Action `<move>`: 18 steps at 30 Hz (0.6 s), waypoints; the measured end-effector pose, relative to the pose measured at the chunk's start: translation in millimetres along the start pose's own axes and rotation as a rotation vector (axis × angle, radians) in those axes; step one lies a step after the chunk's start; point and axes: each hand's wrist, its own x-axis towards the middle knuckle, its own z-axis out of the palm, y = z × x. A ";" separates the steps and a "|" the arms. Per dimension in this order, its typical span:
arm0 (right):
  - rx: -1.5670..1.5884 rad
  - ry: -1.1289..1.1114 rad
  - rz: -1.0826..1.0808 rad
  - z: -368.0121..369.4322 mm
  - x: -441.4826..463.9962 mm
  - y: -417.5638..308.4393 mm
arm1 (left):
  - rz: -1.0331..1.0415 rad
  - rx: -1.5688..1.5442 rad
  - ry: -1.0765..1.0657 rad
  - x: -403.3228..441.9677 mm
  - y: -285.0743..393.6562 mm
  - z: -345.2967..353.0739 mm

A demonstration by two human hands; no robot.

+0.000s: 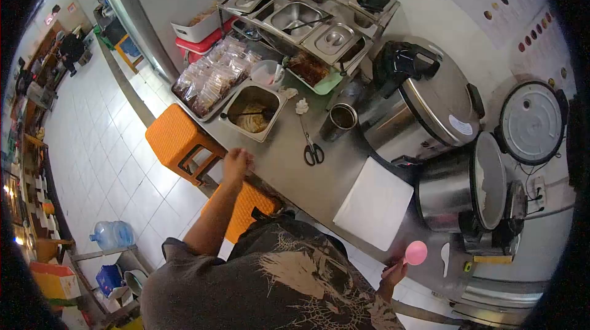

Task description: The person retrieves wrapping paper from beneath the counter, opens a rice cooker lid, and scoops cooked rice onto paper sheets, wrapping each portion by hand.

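Observation:
My left hand (238, 163) hovers at the table's front edge with its fingers curled in; nothing shows in it. Just beyond it stands a square steel pan (253, 110) of pale yellowish food with a dark-handled utensil inside. My right hand (393, 273) grips the handle of a pink scoop (416, 252), its round bowl over the right part of the table. A stack of white sheets (374, 203) lies to the left of the scoop, and a white flat spoon or paddle (445, 260) to its right. Black-handled scissors (313, 153) rest in the middle.
Packed plastic bags fill a tray (203, 115) at the left. A tiered rack (335, 13) of steel pans stands behind. A large closed cooker (424, 99) and an open cooker (448, 188) take up the right side. Orange stools (175, 139) stand by the front edge.

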 end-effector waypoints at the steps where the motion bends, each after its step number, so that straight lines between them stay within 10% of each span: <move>1: 0.267 -0.172 0.277 -17.7 9.1 -2.2 | -0.021 -0.082 0.024 16.7 -7.1 -10.5; 4: 0.986 -0.648 0.906 -70.2 36.2 2.8 | -0.013 -0.178 0.102 30.8 6.3 -22.8; 13: 0.348 -0.268 0.503 -79.8 34.9 15.9 | 0.111 0.113 0.275 73.4 -37.2 -44.3; 18: 0.297 -0.262 0.486 -78.2 38.3 16.1 | 0.207 0.101 0.717 127.3 -13.3 -77.5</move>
